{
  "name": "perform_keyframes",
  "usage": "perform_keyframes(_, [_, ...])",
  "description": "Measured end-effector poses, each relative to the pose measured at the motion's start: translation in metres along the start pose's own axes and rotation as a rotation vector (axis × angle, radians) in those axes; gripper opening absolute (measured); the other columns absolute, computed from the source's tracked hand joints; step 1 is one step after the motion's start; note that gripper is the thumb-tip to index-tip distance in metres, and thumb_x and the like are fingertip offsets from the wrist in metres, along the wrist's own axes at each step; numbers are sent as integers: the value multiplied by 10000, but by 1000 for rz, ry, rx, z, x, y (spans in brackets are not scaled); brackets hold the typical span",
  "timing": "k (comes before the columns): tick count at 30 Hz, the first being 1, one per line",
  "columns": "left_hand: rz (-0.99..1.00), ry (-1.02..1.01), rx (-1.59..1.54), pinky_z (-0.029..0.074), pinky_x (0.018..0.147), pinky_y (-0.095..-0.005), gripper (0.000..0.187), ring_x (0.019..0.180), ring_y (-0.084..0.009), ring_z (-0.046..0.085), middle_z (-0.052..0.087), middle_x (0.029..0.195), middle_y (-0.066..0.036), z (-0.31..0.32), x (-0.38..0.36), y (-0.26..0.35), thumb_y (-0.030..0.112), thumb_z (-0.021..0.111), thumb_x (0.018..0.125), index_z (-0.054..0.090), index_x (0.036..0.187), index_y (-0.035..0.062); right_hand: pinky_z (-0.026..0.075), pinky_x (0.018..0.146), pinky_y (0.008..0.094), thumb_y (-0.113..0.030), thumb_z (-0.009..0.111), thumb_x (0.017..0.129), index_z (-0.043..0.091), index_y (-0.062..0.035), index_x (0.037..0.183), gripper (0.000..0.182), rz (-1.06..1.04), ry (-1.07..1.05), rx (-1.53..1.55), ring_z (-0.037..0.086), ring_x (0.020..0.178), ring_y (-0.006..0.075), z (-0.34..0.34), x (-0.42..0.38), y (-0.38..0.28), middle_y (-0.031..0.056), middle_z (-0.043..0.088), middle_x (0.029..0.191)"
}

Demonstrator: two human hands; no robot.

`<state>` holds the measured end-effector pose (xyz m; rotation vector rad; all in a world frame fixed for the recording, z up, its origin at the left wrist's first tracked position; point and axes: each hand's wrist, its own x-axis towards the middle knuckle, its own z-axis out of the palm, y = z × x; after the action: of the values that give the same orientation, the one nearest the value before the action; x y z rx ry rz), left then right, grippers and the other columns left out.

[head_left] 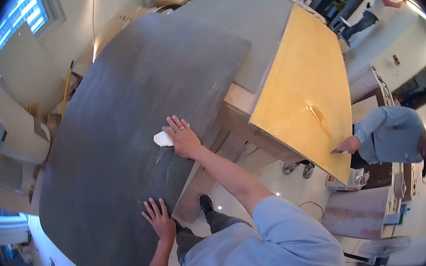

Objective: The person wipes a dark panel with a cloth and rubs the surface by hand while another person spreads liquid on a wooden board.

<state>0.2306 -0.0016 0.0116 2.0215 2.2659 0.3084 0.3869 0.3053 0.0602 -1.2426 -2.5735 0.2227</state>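
A large dark grey panel (105, 97) fills the middle and left of the view, with pale dusty streaks on its surface. My right hand (184, 140) presses down on a white block (164, 139) on this panel, the block's left end showing past the fingers. Nearer to me, my left hand (160, 220) lies on the panel close to its edge, fingers spread, holding nothing. Scuffed pale marks run across the panel between and around the two hands.
At right, a co-worker (392, 135) holds a flat tool (340, 150) at a yellow panel (306, 81) bearing a glossy wet patch. Two more people are at the back right. A lighter grey panel (242, 15) lies behind. A fan (386, 246) stands at lower right.
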Motion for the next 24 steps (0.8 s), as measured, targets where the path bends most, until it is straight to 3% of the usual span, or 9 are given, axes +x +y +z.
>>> perform_keyframes(5, [36, -80, -80, 70, 1169, -697, 726, 1518, -470, 149, 263, 1632, -209, -16, -2, -2, 79, 637, 789, 453, 1492, 76, 192, 1236, 487, -133, 658, 828, 450, -137, 1471, 675, 34, -77, 28, 216, 1523, 342, -20, -7, 2, 169, 278, 1623])
perform_keyframes(8, [-10, -98, -192, 65, 1169, -697, 725, 1533, -424, 149, 262, 1640, -183, -36, 19, 22, 76, 622, 793, 449, 1496, 83, 205, 1233, 495, -114, 706, 792, 443, -150, 1469, 727, 19, -43, -42, 225, 1520, 332, -25, 0, 22, 148, 290, 1619])
perform_keyframes(9, [8, -49, -205, 64, 1170, -701, 729, 1543, -371, 151, 260, 1648, -147, -25, 30, 27, 76, 615, 792, 448, 1502, 96, 210, 1232, 499, -104, 718, 781, 442, -153, 1468, 742, 14, -18, -77, 228, 1519, 329, -27, 8, 34, 139, 294, 1618])
perform_keyframes(19, [50, 23, -150, 90, 1183, -683, 749, 1535, -334, 206, 313, 1634, -95, -9, 68, 40, 103, 649, 767, 474, 1494, 133, 211, 1229, 502, -160, 701, 796, 456, -166, 1457, 705, 45, 24, -74, 253, 1509, 306, -37, 23, 63, 113, 319, 1608])
perform_keyframes(24, [62, -34, -154, 100, 1185, -670, 667, 1530, -340, 217, 310, 1627, -133, -29, 67, 42, 185, 648, 869, 453, 1496, 70, 176, 1217, 585, -196, 698, 797, 466, -186, 1468, 710, 66, 28, -83, 219, 1522, 325, -35, 25, 63, 134, 300, 1617])
